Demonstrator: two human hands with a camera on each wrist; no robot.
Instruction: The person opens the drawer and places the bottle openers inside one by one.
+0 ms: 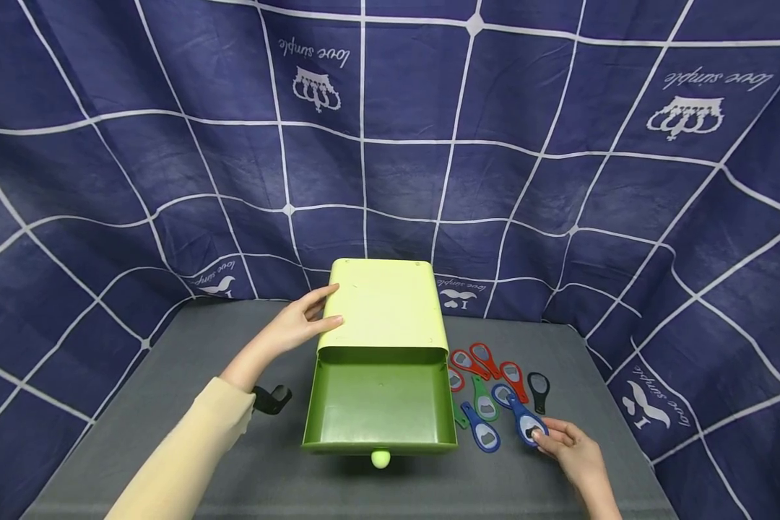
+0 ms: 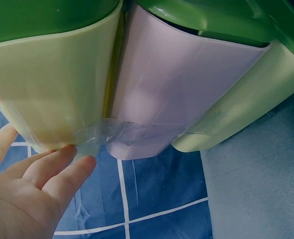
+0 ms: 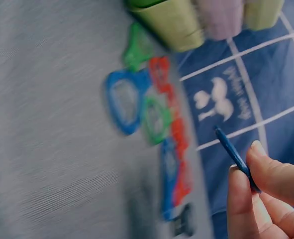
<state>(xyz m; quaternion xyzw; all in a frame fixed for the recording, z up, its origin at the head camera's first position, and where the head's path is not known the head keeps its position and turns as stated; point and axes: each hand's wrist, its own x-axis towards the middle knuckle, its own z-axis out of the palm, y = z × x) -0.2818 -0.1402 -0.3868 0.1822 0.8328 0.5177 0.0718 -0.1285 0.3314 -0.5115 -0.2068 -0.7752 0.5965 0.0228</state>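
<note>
A drawer box with a pale yellow-green shell [image 1: 385, 303] stands with its green top drawer [image 1: 383, 413] pulled out toward me. My left hand [image 1: 292, 325] touches the upper left edge of the shell, fingers spread and fairly straight; the left wrist view shows its fingertips [image 2: 67, 152] against the pale side. On the right, my right hand [image 1: 575, 451] pinches a blue bottle opener [image 1: 523, 417] between thumb and fingers. In the right wrist view this opener [image 3: 234, 155] appears edge-on, raised above the others.
Several bottle openers lie right of the drawer: a blue one [image 1: 485, 435], a green one [image 1: 485, 401], a red one [image 1: 513, 377] and a black one [image 1: 539, 390]. Lilac [image 2: 161, 89] and pale green tiers sit below the top one. A blue checked curtain [image 1: 390, 173] hangs behind.
</note>
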